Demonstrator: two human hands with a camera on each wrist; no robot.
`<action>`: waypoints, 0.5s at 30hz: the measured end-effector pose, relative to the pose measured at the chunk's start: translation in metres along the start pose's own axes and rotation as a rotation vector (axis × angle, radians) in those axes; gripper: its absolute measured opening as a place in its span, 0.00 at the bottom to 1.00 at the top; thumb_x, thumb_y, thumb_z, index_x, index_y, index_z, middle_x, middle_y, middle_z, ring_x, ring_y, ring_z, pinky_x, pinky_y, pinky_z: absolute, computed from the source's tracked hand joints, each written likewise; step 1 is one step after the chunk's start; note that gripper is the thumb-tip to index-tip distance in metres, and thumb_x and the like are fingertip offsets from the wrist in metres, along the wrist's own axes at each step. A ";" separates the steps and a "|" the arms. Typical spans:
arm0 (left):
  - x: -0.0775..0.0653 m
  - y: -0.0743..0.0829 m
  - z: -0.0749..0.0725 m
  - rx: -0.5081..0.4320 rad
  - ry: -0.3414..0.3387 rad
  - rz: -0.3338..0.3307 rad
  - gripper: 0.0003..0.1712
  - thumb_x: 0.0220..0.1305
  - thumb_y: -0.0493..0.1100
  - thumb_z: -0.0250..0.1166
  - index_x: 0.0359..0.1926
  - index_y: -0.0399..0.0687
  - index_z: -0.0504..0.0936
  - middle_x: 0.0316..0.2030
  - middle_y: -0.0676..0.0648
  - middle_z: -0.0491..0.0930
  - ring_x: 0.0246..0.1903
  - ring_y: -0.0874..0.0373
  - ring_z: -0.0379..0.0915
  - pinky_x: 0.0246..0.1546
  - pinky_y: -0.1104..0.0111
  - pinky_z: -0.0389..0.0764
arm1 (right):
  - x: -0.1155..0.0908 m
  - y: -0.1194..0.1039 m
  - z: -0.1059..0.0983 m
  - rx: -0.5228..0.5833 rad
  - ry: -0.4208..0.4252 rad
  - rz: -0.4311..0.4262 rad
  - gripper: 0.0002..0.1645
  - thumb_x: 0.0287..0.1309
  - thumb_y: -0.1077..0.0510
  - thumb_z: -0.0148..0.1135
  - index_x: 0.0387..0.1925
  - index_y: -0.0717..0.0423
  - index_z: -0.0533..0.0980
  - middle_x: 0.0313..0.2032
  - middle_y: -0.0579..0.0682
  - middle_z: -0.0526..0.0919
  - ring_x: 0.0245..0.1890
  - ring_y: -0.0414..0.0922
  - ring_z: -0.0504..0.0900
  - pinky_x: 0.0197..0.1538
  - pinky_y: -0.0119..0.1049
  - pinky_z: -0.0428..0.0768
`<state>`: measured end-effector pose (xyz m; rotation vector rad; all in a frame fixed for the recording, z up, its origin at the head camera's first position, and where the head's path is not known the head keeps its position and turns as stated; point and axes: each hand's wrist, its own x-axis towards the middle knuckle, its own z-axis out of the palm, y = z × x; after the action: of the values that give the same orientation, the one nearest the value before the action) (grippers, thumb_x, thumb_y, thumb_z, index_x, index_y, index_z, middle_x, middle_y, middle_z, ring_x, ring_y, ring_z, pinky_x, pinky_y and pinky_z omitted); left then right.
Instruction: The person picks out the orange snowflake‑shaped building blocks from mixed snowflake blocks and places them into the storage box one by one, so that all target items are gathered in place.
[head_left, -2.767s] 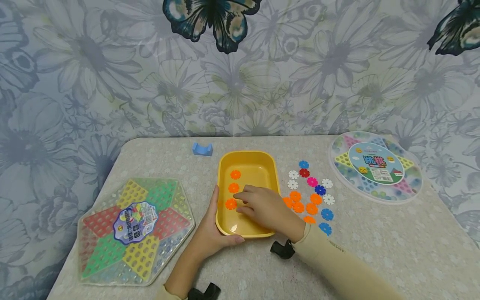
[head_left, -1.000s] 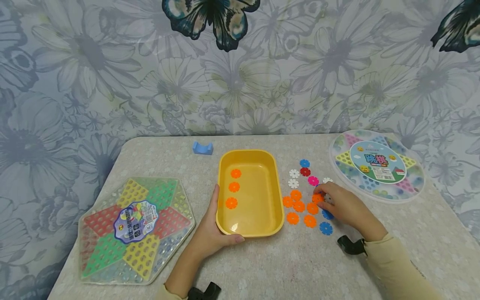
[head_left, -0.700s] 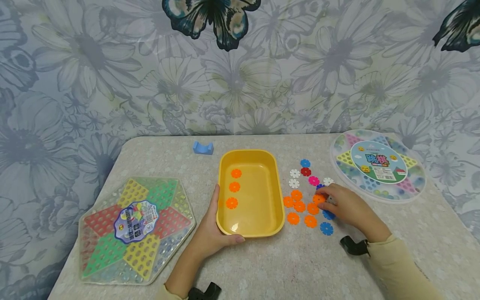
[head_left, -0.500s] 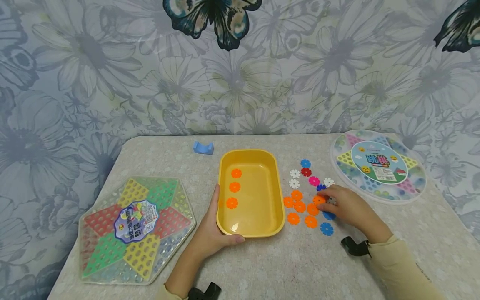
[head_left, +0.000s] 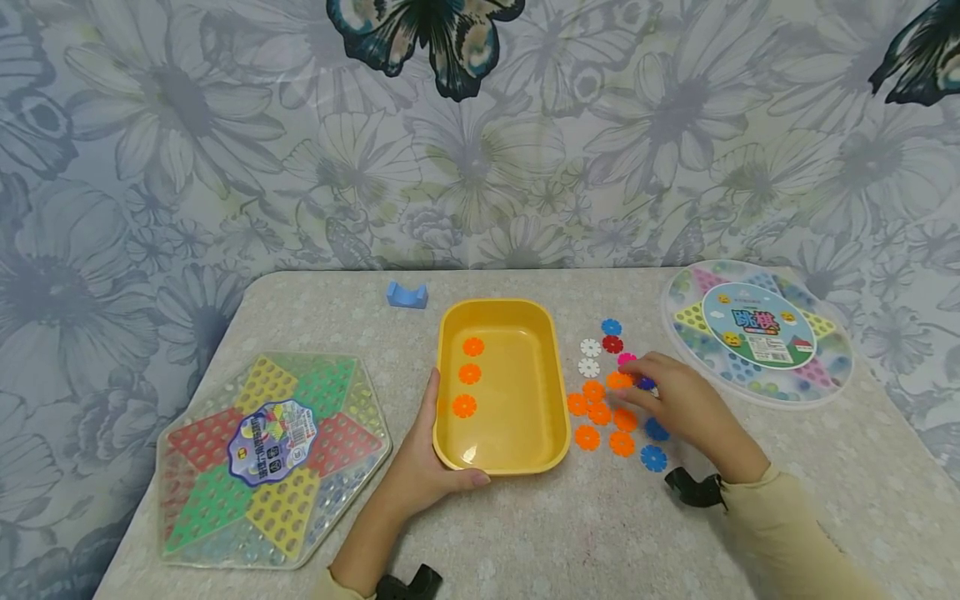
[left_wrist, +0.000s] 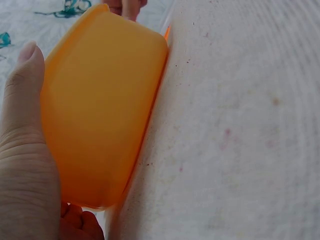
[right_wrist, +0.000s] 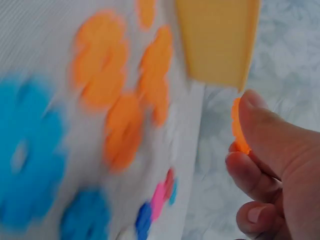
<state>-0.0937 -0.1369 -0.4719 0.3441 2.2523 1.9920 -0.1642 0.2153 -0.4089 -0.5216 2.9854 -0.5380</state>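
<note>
My left hand [head_left: 420, 468] grips the near left corner of a yellow plastic tray [head_left: 517, 392], thumb on its near side; the left wrist view shows the tray's wall [left_wrist: 100, 105] beside the thumb. Three orange notched discs lie in a column in the tray's left half. My right hand [head_left: 690, 412] pinches an orange interlocking disc [head_left: 619, 381] between thumb and fingers. In the right wrist view that disc [right_wrist: 238, 125] is raised off the table. Below it lie several orange discs [head_left: 598, 413], two blue discs [head_left: 654, 457] and a dark blue disc [head_left: 646, 383].
Two white discs [head_left: 589, 367], a red disc [head_left: 612, 344], a light blue disc [head_left: 611, 327] and a pink disc [head_left: 627, 358] lie beyond. A hexagonal game board [head_left: 273, 462] lies left, a round one [head_left: 757, 333] at back right. A small blue holder [head_left: 407, 296] stands near the wall.
My right hand left the tray for the discs on the right, pinched an orange disc there, and has just lifted it slightly leftward. My left hand has stayed at the tray.
</note>
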 end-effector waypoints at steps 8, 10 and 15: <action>0.000 0.000 -0.001 0.010 -0.002 0.006 0.79 0.34 0.45 0.82 0.72 0.73 0.29 0.75 0.56 0.39 0.71 0.56 0.50 0.64 0.80 0.57 | 0.013 -0.046 0.002 0.101 0.086 -0.124 0.22 0.51 0.42 0.68 0.46 0.45 0.79 0.36 0.39 0.78 0.32 0.42 0.74 0.36 0.33 0.73; 0.000 0.000 -0.001 0.017 -0.004 0.005 0.79 0.34 0.46 0.82 0.72 0.73 0.29 0.75 0.57 0.39 0.72 0.56 0.49 0.64 0.80 0.56 | 0.018 -0.057 0.005 0.119 0.097 -0.151 0.22 0.51 0.41 0.67 0.45 0.45 0.80 0.35 0.38 0.78 0.30 0.40 0.73 0.35 0.32 0.74; 0.000 0.001 -0.001 0.041 -0.010 -0.004 0.79 0.35 0.48 0.82 0.72 0.74 0.28 0.75 0.58 0.38 0.72 0.58 0.48 0.64 0.80 0.56 | 0.030 -0.086 0.015 0.104 0.088 -0.181 0.23 0.48 0.39 0.68 0.43 0.46 0.81 0.33 0.38 0.78 0.30 0.39 0.74 0.35 0.30 0.76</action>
<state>-0.0937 -0.1378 -0.4703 0.3520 2.2882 1.9403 -0.1631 0.1242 -0.3929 -0.7838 2.9881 -0.7441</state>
